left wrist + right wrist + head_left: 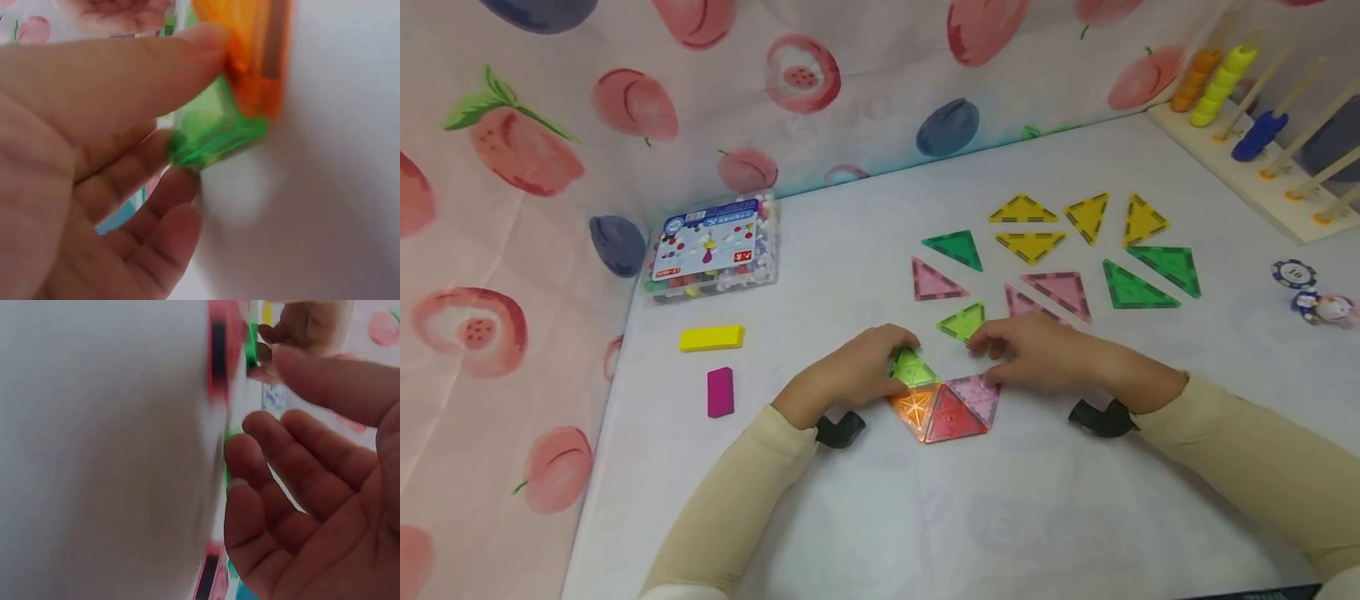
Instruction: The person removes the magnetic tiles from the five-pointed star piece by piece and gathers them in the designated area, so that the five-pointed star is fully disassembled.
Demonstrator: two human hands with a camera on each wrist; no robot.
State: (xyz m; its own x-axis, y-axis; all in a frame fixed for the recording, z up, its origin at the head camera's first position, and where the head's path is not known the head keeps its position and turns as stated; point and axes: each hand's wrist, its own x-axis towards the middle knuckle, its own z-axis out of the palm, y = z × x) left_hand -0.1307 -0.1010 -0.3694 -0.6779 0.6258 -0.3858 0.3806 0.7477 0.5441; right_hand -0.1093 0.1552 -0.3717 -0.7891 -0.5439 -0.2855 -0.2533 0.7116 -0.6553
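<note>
A group of translucent triangle magnetic tiles lies edge to edge between the hands. It has a light green tile (913, 369), an orange tile (916, 407), a red tile (956, 416) and a pink tile (977, 396). My left hand (859, 367) pinches the light green tile, and in the left wrist view its thumb (156, 69) lies against the orange tile (259, 56). Loosely bent and holding nothing, my right hand (1048, 350) has its thumb at the pink tile. Its fingers are by a second light green tile (962, 322), partly hidden.
Behind the hands lie several loose yellow tiles (1028, 247), dark green tiles (1138, 286) and pink tiles (936, 280). At left are a bead box (711, 246), a yellow block (711, 337) and a magenta block (720, 392). A peg board (1240, 162) and a small figurine (1324, 307) are at right.
</note>
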